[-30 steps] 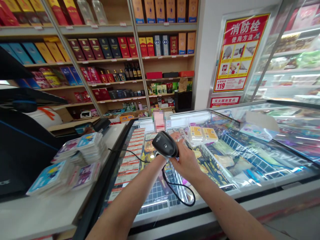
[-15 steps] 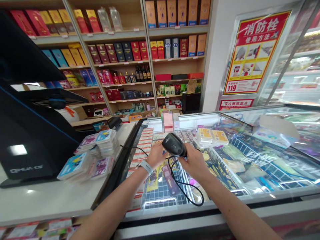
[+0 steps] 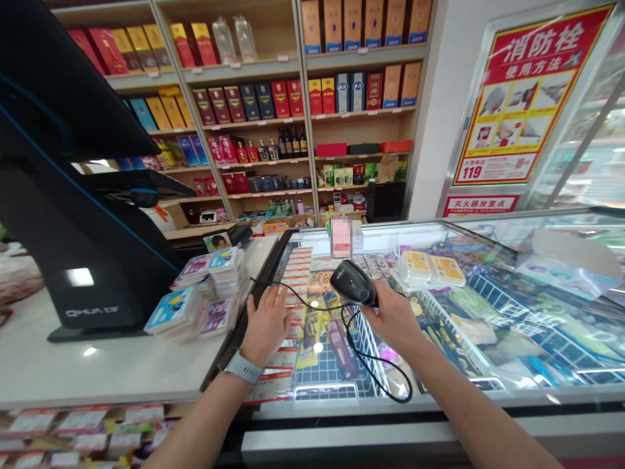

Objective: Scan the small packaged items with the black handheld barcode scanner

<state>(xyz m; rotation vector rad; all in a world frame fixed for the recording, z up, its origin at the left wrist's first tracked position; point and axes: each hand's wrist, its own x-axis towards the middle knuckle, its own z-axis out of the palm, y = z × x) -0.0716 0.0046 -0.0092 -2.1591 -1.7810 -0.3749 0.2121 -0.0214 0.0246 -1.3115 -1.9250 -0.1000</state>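
Right hand: a right hand (image 3: pixel 393 319) is closed, a black plastic corded barcode scanner (image 3: pixel 352 283) gripped in it above the freezer
Left hand: a left hand (image 3: pixel 266 326) is laid open, palm down, fingers spread, at the left edge of a glass-topped chest freezer (image 3: pixel 439 407)
Wrist: a grey strap band (image 3: pixel 243 368) is worn on the left
Cord: one thin black cable (image 3: pixel 375 365) is looped below the scanner
Counter: three stacks of glossy cards (image 3: pixel 209 280) are piled on a white counter (image 3: pixel 73 365)
Obscured: one upright item (image 3: pixel 340 236) at the freezer's far edge is blurred out, and glare hides the goods beneath the glass

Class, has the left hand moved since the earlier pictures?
Yes: the left hand moved left, away from the barcode scanner, toward the chest freezer's left rim.
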